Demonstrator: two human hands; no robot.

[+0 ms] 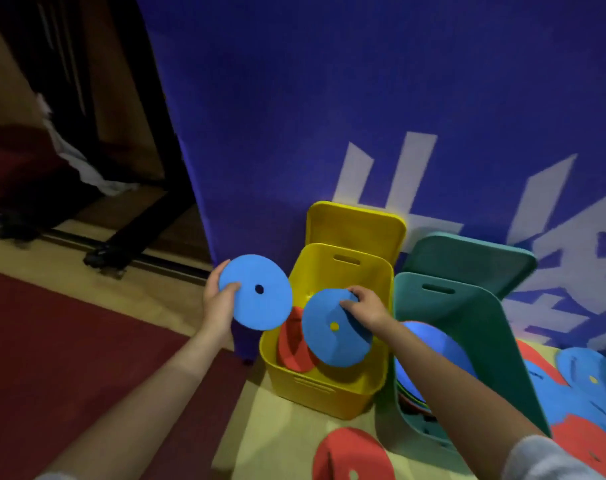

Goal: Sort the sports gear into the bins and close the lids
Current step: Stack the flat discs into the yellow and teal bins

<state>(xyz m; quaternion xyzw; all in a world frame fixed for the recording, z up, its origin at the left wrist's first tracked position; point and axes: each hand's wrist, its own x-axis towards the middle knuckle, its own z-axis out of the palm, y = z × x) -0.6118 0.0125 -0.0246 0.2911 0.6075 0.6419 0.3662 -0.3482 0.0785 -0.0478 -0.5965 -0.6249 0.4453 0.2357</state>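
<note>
My left hand (218,299) grips a flat blue disc with a centre hole (256,292), held just left of the yellow bin (329,389). Over the bin's opening, my right hand (364,306) pinches the top edge of a second blue disc (332,330), which tilts down into the bin. Red discs (294,344) lie inside the yellow bin, whose lid (353,223) stands open behind it. To its right stands a green bin (468,306), also with its lid (468,258) up, and it holds a blue disc (429,344) on top of others.
More blue and red discs (585,382) lie scattered on the floor at the right, and a red disc (350,452) lies in front of the yellow bin. A blue banner (364,98) rises behind the bins. A dark red mat (52,334) covers the floor at left.
</note>
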